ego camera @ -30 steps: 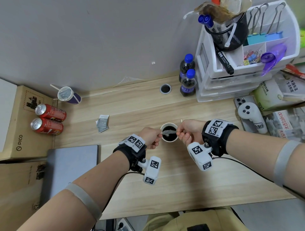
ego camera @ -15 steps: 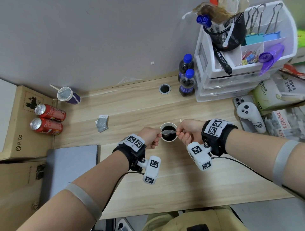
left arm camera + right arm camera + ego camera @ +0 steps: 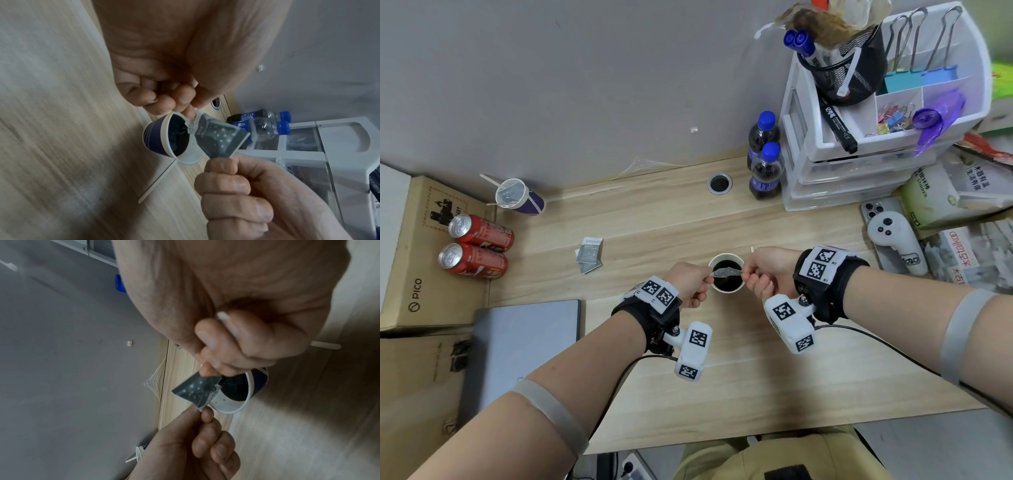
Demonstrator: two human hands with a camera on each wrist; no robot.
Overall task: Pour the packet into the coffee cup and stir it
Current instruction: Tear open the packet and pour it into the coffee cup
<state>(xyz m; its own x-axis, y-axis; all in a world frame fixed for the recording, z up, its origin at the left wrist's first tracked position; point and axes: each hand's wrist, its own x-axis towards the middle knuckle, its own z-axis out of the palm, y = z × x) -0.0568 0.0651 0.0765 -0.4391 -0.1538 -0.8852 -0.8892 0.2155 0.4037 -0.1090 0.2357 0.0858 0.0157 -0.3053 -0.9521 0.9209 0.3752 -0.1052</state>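
Observation:
A paper coffee cup (image 3: 726, 292) full of dark coffee stands mid-table. Directly over its mouth hangs a small dark, star-printed packet (image 3: 726, 272), stretched between both hands. My left hand (image 3: 703, 279) pinches the left end and my right hand (image 3: 748, 274) pinches the right end. In the left wrist view the packet (image 3: 218, 138) has a torn, open edge turned toward the cup (image 3: 156, 138). The right wrist view shows the same packet (image 3: 195, 391) at the rim of the cup (image 3: 249, 386). A wooden stir stick (image 3: 158, 180) lies flat on the table beside the cup.
Spare packets (image 3: 589, 255) lie left of the cup. Two red cans (image 3: 479, 246) and a purple cup (image 3: 517, 197) sit far left, a grey laptop (image 3: 524, 342) near left. Two bottles (image 3: 765, 171), a white drawer organiser (image 3: 859, 154) and a controller (image 3: 897, 246) crowd the right.
Hardly anything differs: both hands keep pinching the packet over the cup, and only the head view has shifted slightly.

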